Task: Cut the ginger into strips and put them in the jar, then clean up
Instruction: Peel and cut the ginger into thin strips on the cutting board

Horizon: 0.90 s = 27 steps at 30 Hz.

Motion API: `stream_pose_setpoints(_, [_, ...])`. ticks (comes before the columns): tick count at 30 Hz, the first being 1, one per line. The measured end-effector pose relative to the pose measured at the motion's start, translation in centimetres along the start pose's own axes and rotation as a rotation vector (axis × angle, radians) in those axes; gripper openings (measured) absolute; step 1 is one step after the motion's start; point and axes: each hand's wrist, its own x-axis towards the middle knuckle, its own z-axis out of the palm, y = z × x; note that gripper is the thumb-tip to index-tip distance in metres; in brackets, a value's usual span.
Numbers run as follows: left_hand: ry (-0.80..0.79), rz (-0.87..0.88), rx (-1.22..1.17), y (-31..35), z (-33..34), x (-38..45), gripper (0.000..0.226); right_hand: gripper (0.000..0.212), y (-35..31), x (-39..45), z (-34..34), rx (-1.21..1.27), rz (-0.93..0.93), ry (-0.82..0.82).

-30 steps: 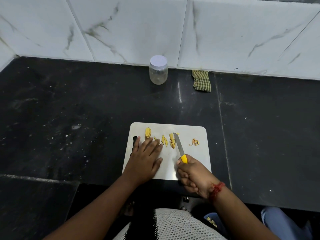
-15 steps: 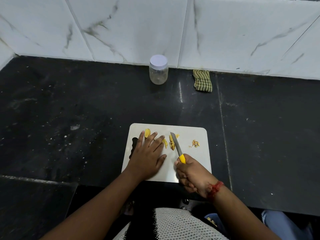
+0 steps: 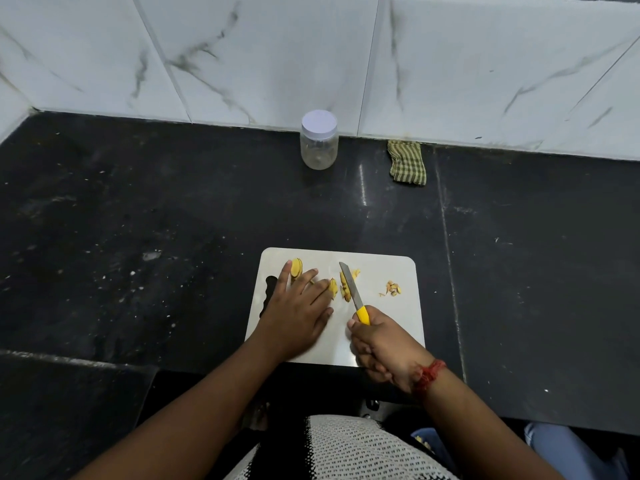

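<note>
Single head view, steep downward, facing tiled wall [image 3: 485, 64], apparently close to counter [image 3: 138, 220].

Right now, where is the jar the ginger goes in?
The lidded jar stands at the back of the black counter against the tiled wall, left of the checked cloth and well beyond the cutting board.

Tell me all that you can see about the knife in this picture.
The knife is small, with a narrow grey blade that looks like metal and a yellow handle that looks like plastic. The right hand grips the handle, so only its front end shows. The blade points away from the person, slightly to the left, above the white cutting board. Its edge lies against a row of ginger pieces; whether it cuts into them cannot be told. The left hand does not touch it.
</note>
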Motion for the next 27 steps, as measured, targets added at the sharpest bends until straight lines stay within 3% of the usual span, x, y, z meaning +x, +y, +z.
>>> stream_pose_setpoints(8, [0.022, 0.1, -0.008, -0.29, 0.15, 0.08, 0.032, 0.014, 0.13, 0.05, 0.04, 0.005, -0.001, 0.008])
stream_pose_setpoints(22, [0.039, 0.053, -0.026, -0.75, -0.5, -0.12, 0.025, 0.017, -0.03, 0.26, -0.24, 0.02, -0.007, 0.008])
stream_pose_setpoints(27, [0.027, 0.12, -0.022, -0.07, -0.29, 0.21, 0.032, 0.016, -0.24, 0.33, -0.07, 0.019, -0.012, 0.005])
